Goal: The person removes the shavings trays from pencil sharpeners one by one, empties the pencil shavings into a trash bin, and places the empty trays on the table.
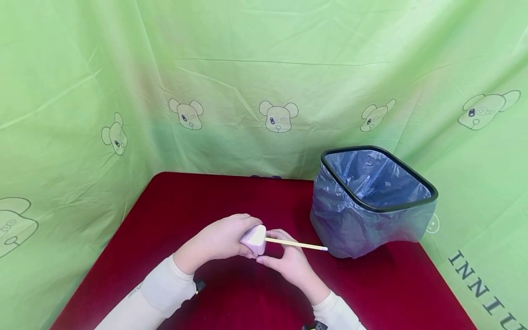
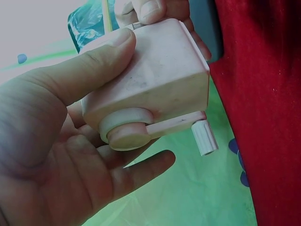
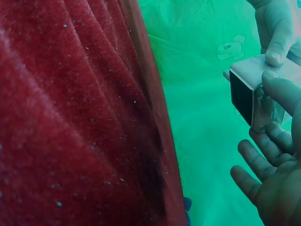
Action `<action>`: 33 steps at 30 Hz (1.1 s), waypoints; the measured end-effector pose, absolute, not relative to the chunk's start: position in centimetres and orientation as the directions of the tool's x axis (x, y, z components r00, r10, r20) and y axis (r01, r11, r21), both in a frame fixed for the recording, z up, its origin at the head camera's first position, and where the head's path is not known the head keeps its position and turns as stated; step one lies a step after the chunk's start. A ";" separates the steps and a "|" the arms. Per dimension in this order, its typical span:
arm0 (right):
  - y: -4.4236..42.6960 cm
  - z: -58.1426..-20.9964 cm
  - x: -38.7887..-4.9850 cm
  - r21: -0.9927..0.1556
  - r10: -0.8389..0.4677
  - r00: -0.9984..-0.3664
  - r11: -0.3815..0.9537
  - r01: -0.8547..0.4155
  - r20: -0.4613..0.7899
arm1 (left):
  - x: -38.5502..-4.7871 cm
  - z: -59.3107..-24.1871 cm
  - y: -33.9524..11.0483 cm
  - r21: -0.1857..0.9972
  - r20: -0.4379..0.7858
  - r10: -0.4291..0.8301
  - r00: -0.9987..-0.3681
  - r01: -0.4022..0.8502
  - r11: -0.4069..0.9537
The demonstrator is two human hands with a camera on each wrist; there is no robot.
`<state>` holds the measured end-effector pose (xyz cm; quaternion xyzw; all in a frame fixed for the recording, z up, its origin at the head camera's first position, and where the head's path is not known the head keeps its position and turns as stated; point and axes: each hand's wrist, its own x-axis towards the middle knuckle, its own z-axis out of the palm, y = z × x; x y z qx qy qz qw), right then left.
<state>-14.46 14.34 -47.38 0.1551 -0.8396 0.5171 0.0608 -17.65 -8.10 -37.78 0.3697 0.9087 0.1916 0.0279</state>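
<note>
A pink pencil sharpener (image 1: 255,239) with a crank handle (image 2: 205,137) is held above the table between both hands. My left hand (image 1: 226,237) grips its crank end, thumb on top and fingers underneath. A yellow pencil (image 1: 298,244) sticks out of the opposite end and points right; whatever part lies inside is hidden. At that end my right hand (image 1: 292,262) pinches the sharpener, thumb at the upper edge and fingertips below. Between them a see-through part (image 3: 264,109) shows beside a dark face (image 3: 241,100). The crank is not being touched.
A bin (image 1: 378,210) with a black rim and a bluish plastic liner stands at the table's right rear. Red cloth covers the table (image 1: 198,197). Green printed curtains (image 1: 231,59) enclose the back and sides.
</note>
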 end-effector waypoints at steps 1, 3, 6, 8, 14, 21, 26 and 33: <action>14.4 -47.3 -14.5 -0.847 -0.197 -0.944 0.420 -0.326 0.266 | -17.7 -37.8 -8.1 0.373 0.091 0.685 -0.722 0.663 0.649; 14.5 -47.2 -14.5 -0.841 -0.197 -0.942 0.427 -0.333 0.273 | -17.7 -37.7 -8.1 0.380 0.095 0.690 -0.718 0.666 0.641; 14.6 -46.9 -14.5 -0.832 -0.198 -0.939 0.437 -0.342 0.282 | -17.7 -37.7 -8.0 0.388 0.100 0.693 -0.714 0.669 0.634; 14.7 -46.9 -14.5 -0.824 -0.197 -0.937 0.448 -0.347 0.287 | -17.7 -37.7 -8.0 0.392 0.105 0.695 -0.711 0.672 0.628; 14.8 -46.5 -14.1 -0.808 -0.182 -0.936 0.471 -0.353 0.303 | -17.5 -37.5 -7.9 0.390 0.120 0.691 -0.713 0.674 0.627; 14.6 -46.3 -13.8 -0.785 -0.200 -0.917 0.476 -0.398 0.344 | -17.2 -37.2 -8.0 0.399 0.108 0.693 -0.713 0.669 0.627; 14.6 -46.2 -13.8 -0.768 -0.230 -0.902 0.473 -0.431 0.365 | -17.0 -37.1 -8.1 0.402 0.099 0.703 -0.705 0.674 0.619; 14.7 -46.2 -13.9 -0.752 -0.250 -0.889 0.475 -0.458 0.384 | -17.1 -36.9 -8.2 0.408 0.089 0.718 -0.691 0.683 0.606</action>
